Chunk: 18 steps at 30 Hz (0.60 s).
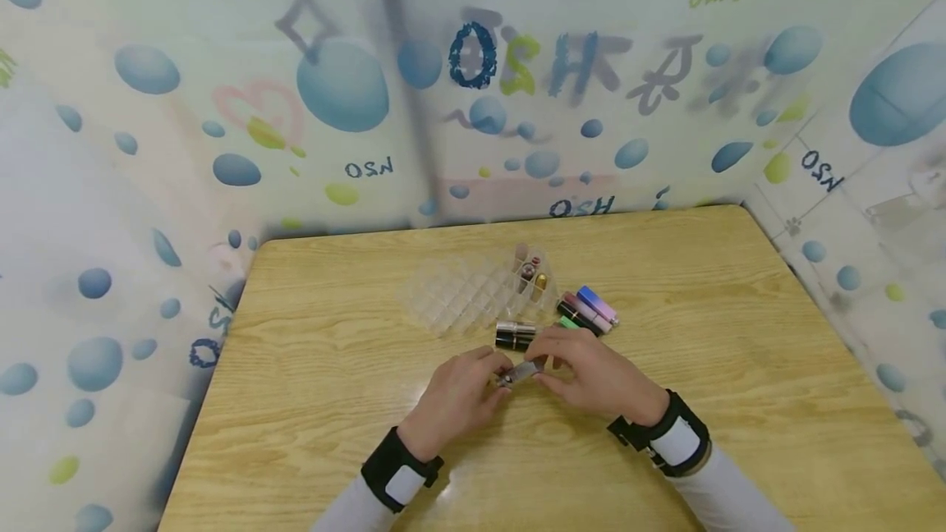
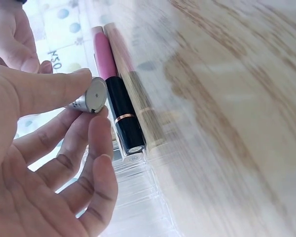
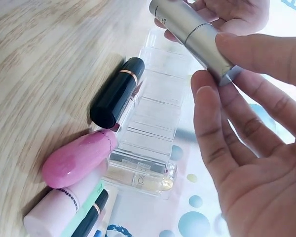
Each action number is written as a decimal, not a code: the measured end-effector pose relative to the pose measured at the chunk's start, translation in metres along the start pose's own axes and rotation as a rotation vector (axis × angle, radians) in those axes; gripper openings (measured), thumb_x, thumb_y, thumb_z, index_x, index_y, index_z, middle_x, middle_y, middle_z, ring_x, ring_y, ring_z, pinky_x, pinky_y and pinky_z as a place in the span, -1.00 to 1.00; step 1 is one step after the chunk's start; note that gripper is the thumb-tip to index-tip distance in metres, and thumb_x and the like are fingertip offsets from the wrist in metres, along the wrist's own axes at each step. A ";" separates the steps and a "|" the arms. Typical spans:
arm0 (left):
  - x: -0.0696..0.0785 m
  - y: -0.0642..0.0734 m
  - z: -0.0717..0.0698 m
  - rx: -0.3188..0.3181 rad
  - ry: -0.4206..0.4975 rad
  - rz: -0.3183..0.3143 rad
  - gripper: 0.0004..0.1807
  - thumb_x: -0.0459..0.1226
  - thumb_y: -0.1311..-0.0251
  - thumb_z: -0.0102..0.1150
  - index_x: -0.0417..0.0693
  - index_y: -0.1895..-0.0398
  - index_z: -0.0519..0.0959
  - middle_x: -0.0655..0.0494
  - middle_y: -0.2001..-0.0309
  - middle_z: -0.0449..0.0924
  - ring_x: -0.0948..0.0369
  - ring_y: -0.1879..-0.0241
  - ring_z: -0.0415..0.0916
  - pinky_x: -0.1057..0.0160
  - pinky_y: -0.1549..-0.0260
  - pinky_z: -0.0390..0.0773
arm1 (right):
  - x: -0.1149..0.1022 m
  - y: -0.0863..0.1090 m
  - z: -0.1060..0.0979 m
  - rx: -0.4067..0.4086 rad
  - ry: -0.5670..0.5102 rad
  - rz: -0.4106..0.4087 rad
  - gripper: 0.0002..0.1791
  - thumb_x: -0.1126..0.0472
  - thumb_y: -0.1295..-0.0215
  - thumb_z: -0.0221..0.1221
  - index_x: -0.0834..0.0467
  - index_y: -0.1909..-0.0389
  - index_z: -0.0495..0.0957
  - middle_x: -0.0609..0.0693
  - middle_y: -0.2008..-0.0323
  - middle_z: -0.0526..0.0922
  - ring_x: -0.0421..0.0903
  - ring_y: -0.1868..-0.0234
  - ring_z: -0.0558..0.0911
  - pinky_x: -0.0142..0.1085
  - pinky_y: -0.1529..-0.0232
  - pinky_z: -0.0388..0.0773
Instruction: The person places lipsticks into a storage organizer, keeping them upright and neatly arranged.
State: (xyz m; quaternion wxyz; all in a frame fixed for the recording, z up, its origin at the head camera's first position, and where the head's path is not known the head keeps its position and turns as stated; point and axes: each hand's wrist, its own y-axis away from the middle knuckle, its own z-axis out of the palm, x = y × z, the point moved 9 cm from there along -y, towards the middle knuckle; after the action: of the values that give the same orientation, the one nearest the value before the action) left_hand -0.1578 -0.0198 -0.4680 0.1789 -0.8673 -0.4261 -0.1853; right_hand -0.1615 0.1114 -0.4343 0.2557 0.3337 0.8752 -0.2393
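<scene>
Between both hands is a silver lipstick tube [image 3: 192, 37], held over the table's near middle. My left hand [image 1: 458, 388] pinches one end between thumb and fingers; the round end face shows in the left wrist view. At the other end, my right hand [image 1: 591, 368] grips the tube with thumb and fingertips. A thin seam runs around the tube in the right wrist view, and its two parts sit together there. Just beyond the hands lies a black lipstick tube [image 3: 116, 96] with a rose-gold band, beside a pink rounded tube [image 3: 81, 160].
Behind the hands stands a clear divided organizer [image 1: 451, 294], with several lipsticks in its right-end compartments. To its right lie several tubes, among them a blue-purple one [image 1: 597, 304] and a pale pink one [image 3: 49, 215]. A patterned curtain [image 1: 355, 179] hangs behind the wooden table [image 1: 310, 401].
</scene>
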 end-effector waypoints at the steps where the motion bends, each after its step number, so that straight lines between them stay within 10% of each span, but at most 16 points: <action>1: 0.000 0.000 0.000 0.002 0.008 0.002 -0.77 -0.19 -0.19 0.45 -0.01 0.11 0.71 0.20 0.27 0.64 0.36 0.37 0.50 0.39 0.43 0.50 | -0.001 0.000 -0.001 0.007 -0.006 -0.014 -0.75 0.27 -0.28 0.38 0.05 0.03 0.70 -0.16 0.05 0.68 -0.29 0.12 0.63 -0.38 0.21 0.67; 18: 0.005 -0.002 -0.005 0.028 0.076 0.025 -0.65 -0.20 -0.19 0.44 -0.01 -0.03 0.63 0.16 0.18 0.71 0.27 0.29 0.63 0.40 0.35 0.61 | -0.031 -0.009 -0.010 0.170 -0.031 -0.241 -0.75 0.30 -0.18 0.45 0.11 0.10 0.78 -0.09 0.04 0.76 -0.19 0.00 0.72 -0.30 -0.03 0.67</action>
State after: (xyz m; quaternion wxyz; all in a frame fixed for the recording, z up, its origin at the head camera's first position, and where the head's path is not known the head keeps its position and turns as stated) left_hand -0.1575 -0.0169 -0.4610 0.2092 -0.8623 -0.4106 -0.2100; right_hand -0.1507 0.0971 -0.4063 0.2095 0.2430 0.8814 -0.3467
